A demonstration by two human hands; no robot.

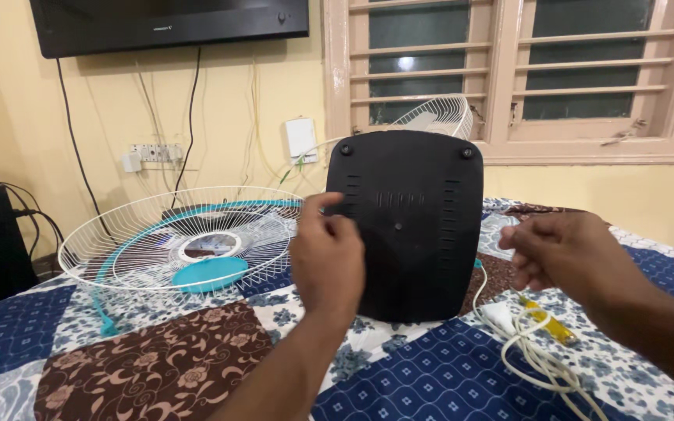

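A black square fan base (pixel 411 222) stands on edge on the bed, its underside with vents and rubber feet facing me. My left hand (pixel 327 253) rests its fingertips against the left side of that underside. My right hand (pixel 563 253) hovers just right of the base with its fingers curled; whether it pinches something small I cannot tell. A white fan grille with a teal ring and teal centre cap (pixel 185 242) lies flat to the left.
A patchwork bedsheet (pixel 165 366) covers the bed. A coiled white power cord (pixel 536 351) and a yellow-handled screwdriver (pixel 548 323) lie at the right. A second white grille (pixel 438 115) leans by the window. A wall-mounted screen (pixel 173 23) and a socket strip (pixel 154 153) are behind.
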